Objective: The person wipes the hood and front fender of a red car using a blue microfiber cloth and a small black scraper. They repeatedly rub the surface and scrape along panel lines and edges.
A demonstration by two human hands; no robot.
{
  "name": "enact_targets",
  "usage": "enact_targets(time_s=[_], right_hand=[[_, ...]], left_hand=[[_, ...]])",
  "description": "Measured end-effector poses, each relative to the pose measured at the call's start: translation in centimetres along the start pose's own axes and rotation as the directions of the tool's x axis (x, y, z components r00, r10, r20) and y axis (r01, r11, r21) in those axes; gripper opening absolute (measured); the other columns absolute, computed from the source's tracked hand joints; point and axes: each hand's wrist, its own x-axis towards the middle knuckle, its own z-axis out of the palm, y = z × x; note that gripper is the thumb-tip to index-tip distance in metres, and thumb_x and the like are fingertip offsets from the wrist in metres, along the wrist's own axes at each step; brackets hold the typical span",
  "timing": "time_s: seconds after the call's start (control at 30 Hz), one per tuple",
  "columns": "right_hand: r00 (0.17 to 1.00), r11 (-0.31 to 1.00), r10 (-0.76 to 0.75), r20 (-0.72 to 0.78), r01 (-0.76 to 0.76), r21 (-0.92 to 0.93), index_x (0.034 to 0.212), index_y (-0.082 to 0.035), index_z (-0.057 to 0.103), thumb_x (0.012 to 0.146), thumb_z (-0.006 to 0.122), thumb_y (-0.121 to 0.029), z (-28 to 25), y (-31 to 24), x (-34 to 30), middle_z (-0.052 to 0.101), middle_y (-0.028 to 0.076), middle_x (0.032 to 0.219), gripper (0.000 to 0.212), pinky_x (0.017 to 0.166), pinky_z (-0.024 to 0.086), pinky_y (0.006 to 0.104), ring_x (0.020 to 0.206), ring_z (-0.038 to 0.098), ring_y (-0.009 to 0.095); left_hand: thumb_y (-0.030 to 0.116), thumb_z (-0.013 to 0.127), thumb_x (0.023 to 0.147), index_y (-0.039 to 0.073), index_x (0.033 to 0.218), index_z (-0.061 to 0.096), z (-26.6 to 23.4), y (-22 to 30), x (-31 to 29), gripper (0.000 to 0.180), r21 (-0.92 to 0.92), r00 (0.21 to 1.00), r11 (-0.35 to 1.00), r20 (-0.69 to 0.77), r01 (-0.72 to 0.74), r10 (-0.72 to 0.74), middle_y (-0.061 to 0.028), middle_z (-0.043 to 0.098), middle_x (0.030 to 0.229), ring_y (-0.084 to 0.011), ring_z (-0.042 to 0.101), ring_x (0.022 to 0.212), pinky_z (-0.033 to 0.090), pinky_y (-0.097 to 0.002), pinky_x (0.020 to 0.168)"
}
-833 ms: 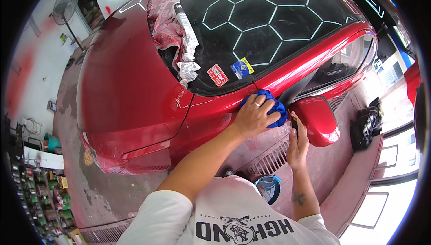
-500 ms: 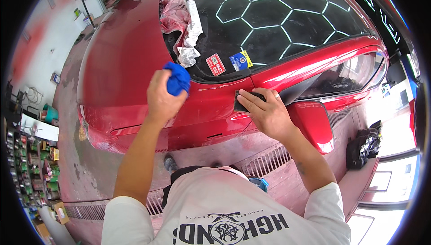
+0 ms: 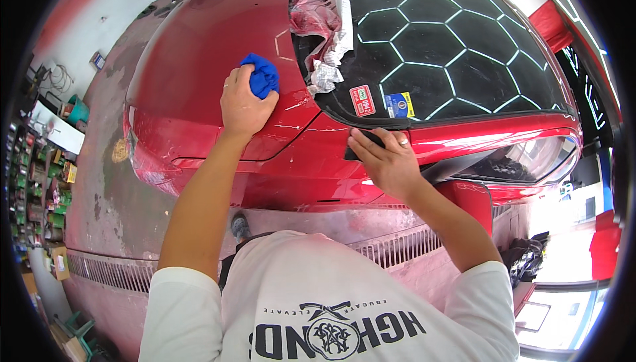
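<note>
Cloth [image 3: 264, 78], blue and bunched, is gripped by the left hand [image 3: 246, 105] over a car hood [image 3: 192, 63]; the right hand [image 3: 392, 164] clasps a black pad [image 3: 351, 154] by the windshield [image 3: 437, 44]. Stickers [image 3: 362, 100], red and blue-yellow, mark it; dark lettering [image 3: 278, 340] crosses a white shirt [image 3: 318, 262].

On your left, a white wall [image 3: 116, 20] smudged with red rises beyond the stained floor [image 3: 122, 196]; crowded shelving [image 3: 38, 196] lines the floor's left edge. Near you runs a slotted drain grate [image 3: 109, 272]; bright light fills your right.

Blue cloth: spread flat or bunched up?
Bunched up: the blue cloth shows as a crumpled wad in the left hand.
</note>
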Motion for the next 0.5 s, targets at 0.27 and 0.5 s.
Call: enact_targets(time_s=[0.27, 0.5], right_hand=[[1.000, 0.999, 0.005, 0.029, -0.005, 0.033, 0.146, -0.017, 0.074, 0.093, 0.070, -0.017, -1.6, 0.5, -0.1, 0.068, -0.003, 0.158, 0.053, 0.103, 0.050, 0.0445, 0.128, 0.061, 0.028], [1.000, 1.000, 0.011, -0.010, -0.011, -0.005, 0.152, -0.017, 0.069, 0.096, 0.066, -0.019, 0.4, -1.8, -0.6, 0.063, -0.004, 0.164, 0.056, 0.107, 0.048, 0.0457, 0.137, 0.058, 0.027]], left_hand=[[0.022, 0.086, 0.080, 0.007, 0.136, 0.062, -0.6, -0.8, 0.3, 0.063, 0.032, 0.999, 0.999, 0.033, 0.023, -0.024, -0.0154, 0.068, 0.127, -0.0418, 0.066, 0.124, 0.056, -0.0535, 0.103], [0.023, 0.086, 0.080, 0.008, 0.137, 0.062, -0.1, 0.0, 0.3, 0.063, -0.002, 0.999, 0.999, 0.041, 0.036, -0.036, -0.0145, 0.068, 0.128, -0.0413, 0.066, 0.125, 0.056, -0.0538, 0.103]])
